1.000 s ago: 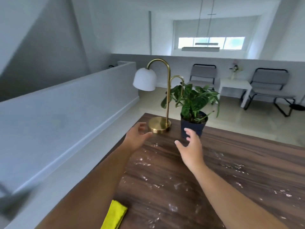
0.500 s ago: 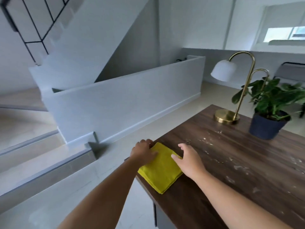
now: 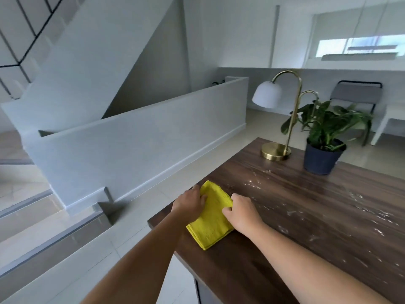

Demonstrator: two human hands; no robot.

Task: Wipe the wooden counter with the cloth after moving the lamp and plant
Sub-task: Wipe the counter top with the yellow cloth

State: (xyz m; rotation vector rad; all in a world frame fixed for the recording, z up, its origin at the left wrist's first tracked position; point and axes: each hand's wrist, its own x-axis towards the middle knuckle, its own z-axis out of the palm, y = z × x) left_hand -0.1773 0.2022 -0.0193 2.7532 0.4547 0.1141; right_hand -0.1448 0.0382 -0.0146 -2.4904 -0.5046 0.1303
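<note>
A folded yellow cloth (image 3: 211, 218) lies at the near left corner of the dark wooden counter (image 3: 306, 227). My left hand (image 3: 190, 204) grips its left edge and my right hand (image 3: 242, 212) pinches its right edge, fingers curled into the fabric. White crumbs and smears are scattered across the wood to the right. At the far end stand a brass lamp (image 3: 276, 150) with a white shade and a green plant in a dark pot (image 3: 321, 156), side by side, well away from both hands.
A low white wall (image 3: 135, 145) runs along the left, with steps (image 3: 43, 216) going down beyond it and a staircase above. A grey chair (image 3: 355, 95) and a white side table (image 3: 392, 119) stand past the counter's far end.
A second ago both hands reached toward the lamp and plant; they have since pulled back to the cloth at the near corner. Since half a second ago their fingers have closed on its edges.
</note>
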